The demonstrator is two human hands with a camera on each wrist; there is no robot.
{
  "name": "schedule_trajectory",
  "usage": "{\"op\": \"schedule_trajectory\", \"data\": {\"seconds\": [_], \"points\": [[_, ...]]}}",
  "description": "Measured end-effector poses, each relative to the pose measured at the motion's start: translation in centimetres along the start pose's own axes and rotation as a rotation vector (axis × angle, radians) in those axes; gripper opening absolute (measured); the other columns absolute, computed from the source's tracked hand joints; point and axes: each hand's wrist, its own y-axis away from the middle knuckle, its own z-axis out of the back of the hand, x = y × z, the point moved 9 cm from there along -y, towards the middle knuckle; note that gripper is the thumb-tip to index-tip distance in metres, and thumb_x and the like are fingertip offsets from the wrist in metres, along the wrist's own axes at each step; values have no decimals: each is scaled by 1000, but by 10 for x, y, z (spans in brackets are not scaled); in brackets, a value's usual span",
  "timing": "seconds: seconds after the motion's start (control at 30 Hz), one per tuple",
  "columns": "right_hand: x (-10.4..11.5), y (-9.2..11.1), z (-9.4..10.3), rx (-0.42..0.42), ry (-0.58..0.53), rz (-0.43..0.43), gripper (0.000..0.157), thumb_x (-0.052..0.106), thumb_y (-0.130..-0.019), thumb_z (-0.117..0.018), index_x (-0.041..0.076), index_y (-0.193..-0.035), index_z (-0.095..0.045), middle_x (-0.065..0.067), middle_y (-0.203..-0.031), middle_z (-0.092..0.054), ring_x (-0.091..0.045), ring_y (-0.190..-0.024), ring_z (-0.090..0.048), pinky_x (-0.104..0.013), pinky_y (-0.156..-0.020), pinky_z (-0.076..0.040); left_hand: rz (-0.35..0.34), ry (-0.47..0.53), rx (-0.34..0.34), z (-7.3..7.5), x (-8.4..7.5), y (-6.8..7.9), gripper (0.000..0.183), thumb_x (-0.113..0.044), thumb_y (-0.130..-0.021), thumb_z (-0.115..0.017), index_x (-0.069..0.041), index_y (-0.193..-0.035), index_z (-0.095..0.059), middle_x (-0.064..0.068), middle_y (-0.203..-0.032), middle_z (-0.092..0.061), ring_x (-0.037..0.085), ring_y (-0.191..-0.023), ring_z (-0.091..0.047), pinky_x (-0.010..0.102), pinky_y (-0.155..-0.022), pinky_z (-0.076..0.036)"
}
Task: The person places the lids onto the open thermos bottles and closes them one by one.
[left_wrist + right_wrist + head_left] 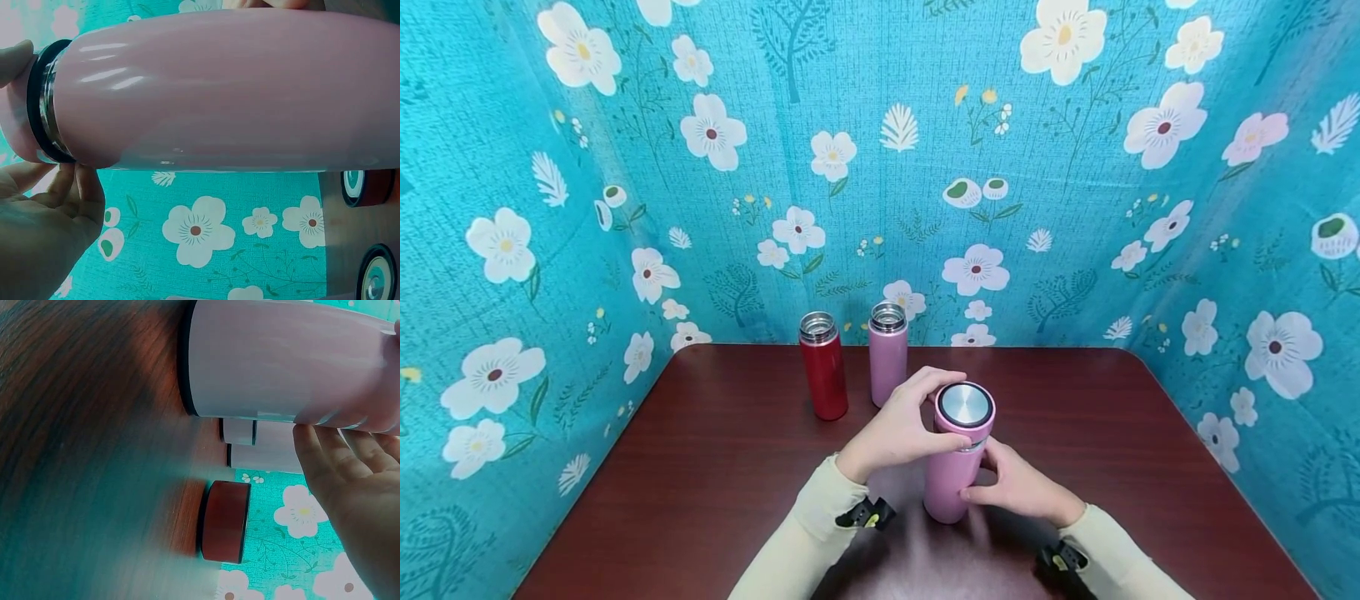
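On the dark reddish-brown wooden tabletop (715,467), a tall pink cylindrical bottle (947,487) stands near the middle, leaning a little toward one o'clock in the head view. Its pink round lid with a silver disc on top (966,406) sits at the mouth, and a narrow shiny strip shows between the lid and the body; whether the lid is tightened, I cannot tell. The left hand (901,427), at nine o'clock of this lid, pinches it, with the thumb on the near side and the other fingers on the far side. The right hand (1026,485), at four o'clock of the body, holds it between thumb and curved fingers. From this bottle, a second pink bottle with a bare silver neck (888,358) stands upright at eleven o'clock, and a glossy red bottle with a silver neck (827,375) at ten o'clock. In the right wrist view, a short red lid with black edges (225,522) rests at seven o'clock from the held bottle.
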Motion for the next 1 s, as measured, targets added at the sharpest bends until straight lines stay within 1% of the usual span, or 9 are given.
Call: {"op": "schedule_trajectory", "data": {"seconds": [0.27, 0.37, 0.5, 0.6, 0.7, 0.73, 0.77, 0.83, 1.0], "points": [[2, -1, -1, 3, -12, 7, 71, 18, -83, -73, 17, -142, -33, -5, -136, -47, -17, -117, -52, -31, -92, -47, 1, 10, 20, -3, 8, 5, 64, -26, -75, -79, -17, -132, -51, -5, -120, -54, 8, -105, -51, 27, -86, -47], [5, -1, -1, 3, -23, 20, 71, 16, -83, -74, 16, -141, -33, -7, -135, -48, -17, -116, -53, -32, -91, -47, 4, 16, 24, -3, 9, 6, 66, -25, -75, -79, -17, -134, -50, -5, -122, -53, 8, -107, -50, 27, -88, -46], [6, -1, -1, 9, -32, 33, 71, 15, -83, -73, 15, -142, -33, -8, -135, -48, -18, -116, -53, -34, -90, -48, 21, 31, 24, -4, 8, 8, 68, -19, -76, -79, -15, -136, -48, -4, -124, -52, 7, -109, -49, 28, -90, -45], [3, -2, -1, 8, -24, 23, 70, 17, -83, -73, 16, -141, -34, -7, -135, -48, -18, -116, -53, -33, -91, -48, 19, 53, 21, -1, -6, 10, 67, -13, -75, -78, -8, -135, -48, 2, -124, -52, 9, -108, -49, 28, -89, -46], [0, -1, 0, 3, -7, 17, 70, 18, -83, -74, 17, -141, -34, -6, -135, -48, -18, -116, -53, -32, -91, -47, 17, 67, 13, 3, -20, 11, 66, -10, -75, -77, -3, -134, -48, 8, -123, -52, 12, -108, -49, 27, -88, -46], [-2, -1, 0, -1, -7, 7, 71, 18, -82, -74, 18, -141, -35, -5, -135, -48, -18, -116, -53, -32, -92, -47, 16, 68, 7, 5, -24, 12, 65, -9, -75, -77, -3, -133, -49, 8, -123, -52, 12, -108, -49, 26, -87, -46], [-2, -1, 1, -3, -5, 6, 71, 19, -82, -74, 18, -141, -35, -5, -135, -48, -18, -117, -53, -31, -92, -47, 25, 70, -1, 5, -24, 12, 65, -10, -74, -78, -3, -133, -49, 9, -123, -52, 12, -108, -49, 26, -88, -45], [-3, -1, 1, -2, -4, 10, 71, 18, -83, -74, 18, -141, -34, -6, -135, -48, -18, -117, -53, -32, -92, -47, 36, 79, -18, 5, -21, 12, 66, -10, -74, -79, -3, -132, -49, 8, -122, -52, 12, -107, -50, 27, -88, -45], [-2, -2, 1, -2, -2, 24, 71, 17, -83, -74, 18, -141, -34, -7, -135, -48, -18, -117, -53, -30, -93, -46, 109, 145, -70, -2, 10, 14, 68, -13, -72, -81, -11, -131, -48, -1, -121, -54, 11, -104, -52, 32, -86, -47]]}}
